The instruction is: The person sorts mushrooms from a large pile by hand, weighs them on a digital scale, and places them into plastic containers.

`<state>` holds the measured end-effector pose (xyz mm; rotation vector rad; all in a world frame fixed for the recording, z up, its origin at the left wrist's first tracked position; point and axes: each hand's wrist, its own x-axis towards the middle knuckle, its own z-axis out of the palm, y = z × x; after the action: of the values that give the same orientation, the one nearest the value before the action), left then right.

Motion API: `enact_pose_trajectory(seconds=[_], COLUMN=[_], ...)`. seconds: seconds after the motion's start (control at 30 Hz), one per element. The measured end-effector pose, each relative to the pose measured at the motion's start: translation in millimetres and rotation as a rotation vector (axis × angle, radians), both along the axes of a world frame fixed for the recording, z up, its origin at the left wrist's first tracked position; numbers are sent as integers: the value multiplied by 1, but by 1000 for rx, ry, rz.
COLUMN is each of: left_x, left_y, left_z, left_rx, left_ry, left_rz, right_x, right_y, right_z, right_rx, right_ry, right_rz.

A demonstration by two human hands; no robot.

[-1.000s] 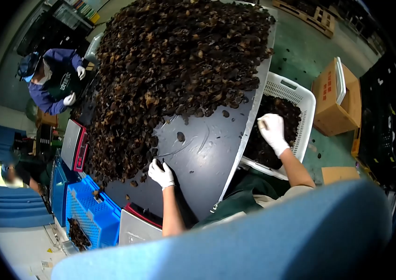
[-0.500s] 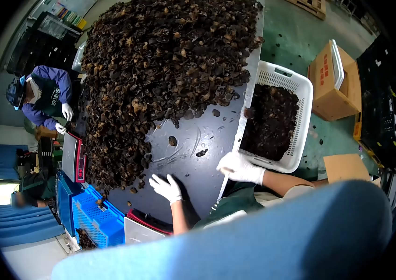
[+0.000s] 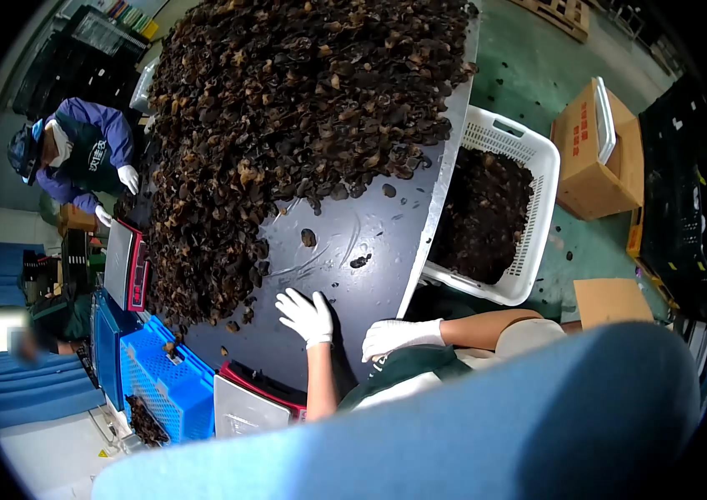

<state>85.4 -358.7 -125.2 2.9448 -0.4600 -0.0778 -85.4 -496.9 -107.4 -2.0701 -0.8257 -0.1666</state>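
We have a heap (image 3: 303,108) on the counter (image 3: 391,242), far and left. Right of the counter we see a basket (image 3: 513,292) with pieces (image 3: 483,221) inside, then a box (image 3: 580,162); near left, a crate (image 3: 162,379) between two scales (image 3: 247,412).

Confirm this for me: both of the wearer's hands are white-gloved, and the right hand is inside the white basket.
Not inside: the head view shows the right hand outside the white basket, near the edge of the table. It and the left hand are both white-gloved, as you say.
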Motion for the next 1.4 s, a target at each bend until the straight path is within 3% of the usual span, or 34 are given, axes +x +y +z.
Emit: enact_pose_trajectory(seconds=[0.03, 0.07, 0.1, 0.13, 0.2, 0.27, 0.33, 0.43, 0.5, 0.6, 0.63, 0.67, 0.73, 0.8, 0.83, 0.87, 0.9, 0.93, 0.97, 1.0, 1.03, 1.07, 1.13, 1.17, 1.23, 1.27, 1.3, 1.33, 1.37, 1.4], left_x=[-4, -8, -17, -34, -71, -93, -69, -38, -18, 2, -2, -8, -21, -37, -50, -67, -80, -94, -112, -108, -104, -106, -109, -100, -74, -59, -44, -25, -10, -14], left_y=[-14, -27, -50, -79, -110, -115, -94, -48, -12, 55, 64, 72, 84, 69, 54, 12, -11, -34, -53, -70, -87, -78, -54, -40, -20, -10, 6, 24, 36, 44], left_z=[2, 4, 6, 17, 17, 63, 62, 72, 64, 27, 29, 31, 14, 2, -4, 51, 46, 43, 38, 83, 130, 112, 74, 65, 68, 56, 39, 21, 28, 10], left_rx=[119, 72, 8, -107, -644, -783, -626, -939, -857, -447, -263, -80, 43, 121, 154, 31, -120, -274, -454, -272, -71, -242, -565, -728, -896, -841, -776, -695, -437, -219], left_ry=[-24, -6, 7, 108, 543, 523, 430, 343, 276, 25, 44, 62, 85, 125, 24, 117, -175, 88, 175, 450, 730, 882, 1182, 938, 1002, 558, 327, 93, 13, -125], left_rz=[-25, -141, -292, -439, -714, -814, -805, -397, -144, -88, 17, 127, 243, 245, 137, -34, -372, -549, -841, -979, -1082, -977, -743, -688, -312, -377, -334, -383, -378, -129], right_x=[0, 0, -6, -8, -7, -2, 10, 27, 35, 24, 16, -1, -39, -73, -72, -73, -51, -30, -6, 12, 31, 59, 71, 70, 69, 64, 60, 49, 27, 11], right_y=[4, 6, 6, 9, 13, 23, 34, 35, 17, -57, -83, -117, -167, -209, -213, -214, -199, -184, -165, -144, -124, -105, -60, -49, -51, -66, -89, -123, -144, -178], right_z=[10, 20, 10, 0, -9, -18, -27, -32, -17, 34, 6, 79, 35, 7, 8, 13, 48, 86, 86, 78, 72, 81, 40, 22, -21, -5, 30, 56, 50, 63], right_rx=[-78, -157, 129, -29, -20, 4, -22, -282, -434, -583, -655, -675, -792, -912, -907, -902, -842, -657, -677, -560, -357, -514, -374, -415, -462, -569, -671, -502, -681, -558], right_ry=[91, 184, 36, 224, 179, 65, -58, -130, -51, 253, 299, 593, 432, 310, 277, 248, 280, 452, 384, -19, 88, 386, 79, -35, -119, 108, 336, 539, 235, 457], right_rz=[78, 154, 119, 233, 192, 68, -85, -293, -493, -880, -1093, -1115, -1602, -1816, -1798, -1780, -1691, -1495, -1378, -1261, -1069, -798, -586, -575, -668, -740, -802, -1007, -1355, -1526])
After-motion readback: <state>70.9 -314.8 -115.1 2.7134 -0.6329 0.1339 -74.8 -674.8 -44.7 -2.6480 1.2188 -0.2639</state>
